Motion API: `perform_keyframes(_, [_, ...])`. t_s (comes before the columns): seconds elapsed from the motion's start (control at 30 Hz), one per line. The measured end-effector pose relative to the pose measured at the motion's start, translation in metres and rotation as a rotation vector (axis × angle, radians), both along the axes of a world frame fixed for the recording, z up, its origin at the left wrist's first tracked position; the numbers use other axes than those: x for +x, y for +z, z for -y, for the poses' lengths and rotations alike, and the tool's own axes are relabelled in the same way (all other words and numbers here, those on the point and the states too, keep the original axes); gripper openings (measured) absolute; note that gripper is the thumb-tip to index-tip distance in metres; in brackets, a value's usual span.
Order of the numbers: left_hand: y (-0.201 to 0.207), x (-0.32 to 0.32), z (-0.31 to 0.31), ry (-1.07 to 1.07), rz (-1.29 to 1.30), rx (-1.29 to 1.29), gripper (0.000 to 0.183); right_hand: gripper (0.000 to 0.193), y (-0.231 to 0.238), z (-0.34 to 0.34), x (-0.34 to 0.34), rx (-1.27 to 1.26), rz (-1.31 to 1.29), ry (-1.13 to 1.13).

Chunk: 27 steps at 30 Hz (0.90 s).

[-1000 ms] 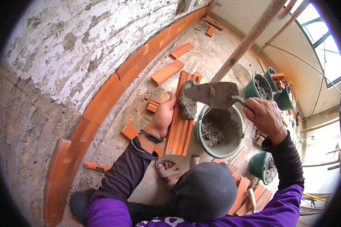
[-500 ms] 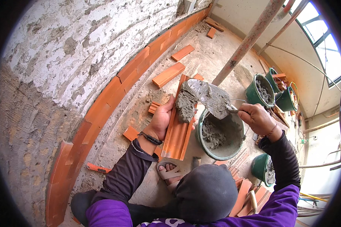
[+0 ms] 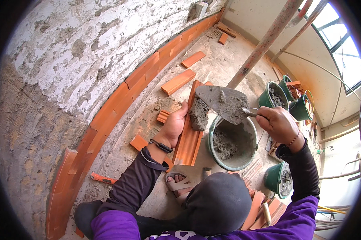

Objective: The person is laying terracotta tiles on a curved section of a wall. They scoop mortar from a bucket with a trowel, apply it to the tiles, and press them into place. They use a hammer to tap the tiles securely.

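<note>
My left hand [image 3: 173, 129] is closed round a long orange clay brick [image 3: 187, 143] with a grooved face, holding it tilted in front of me. A lump of wet grey mortar [image 3: 199, 115] sits on the brick's upper half. In my right hand [image 3: 277, 123] is the handle of a pointing trowel [image 3: 223, 105], its broad blade smeared with mortar and reaching over the lump. Whether the blade touches the mortar I cannot tell. Below the trowel stands a round bucket [image 3: 213, 150] part filled with mortar [image 3: 224, 145].
A low course of orange bricks [image 3: 108, 116] runs along the rough wall at left. Loose bricks [image 3: 178, 81] and an orange-handled tool [image 3: 102, 178] lie on the floor. Green buckets [image 3: 272, 178] stand at right, and a slanted metal pole [image 3: 264, 46] rises beyond the mortar bucket.
The trowel blade has shifted slightly and turned, showing more of its flat face. The brick has tilted a little in my left hand, and the mortar lump stays on it.
</note>
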<state>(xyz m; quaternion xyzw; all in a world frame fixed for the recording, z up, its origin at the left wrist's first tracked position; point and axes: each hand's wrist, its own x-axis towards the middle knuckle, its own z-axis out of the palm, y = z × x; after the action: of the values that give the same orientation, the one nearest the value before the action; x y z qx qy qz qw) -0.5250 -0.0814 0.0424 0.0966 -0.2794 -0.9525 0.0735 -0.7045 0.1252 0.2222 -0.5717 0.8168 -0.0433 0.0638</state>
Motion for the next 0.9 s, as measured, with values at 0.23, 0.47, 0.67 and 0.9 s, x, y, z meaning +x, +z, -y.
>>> perform_keyframes(0.23, [-0.005,-0.006,-0.004,0.015,-0.056,0.055,0.054,0.024,-0.007,0.0,-0.015,0.042,0.124,-0.033])
perform_keyframes(0.47, [-0.005,-0.001,0.005,0.026,-0.034,0.068,0.056,0.031,-0.002,0.001,0.019,0.359,0.661,-0.313])
perform_keyframes(0.67, [-0.012,-0.007,0.009,0.118,-0.066,0.118,0.054,0.03,-0.018,-0.004,0.018,0.367,0.681,-0.2])
perform_keyframes(0.9, [-0.009,-0.007,0.014,0.213,-0.016,0.081,0.057,0.031,-0.027,-0.011,0.022,0.266,1.032,-0.347])
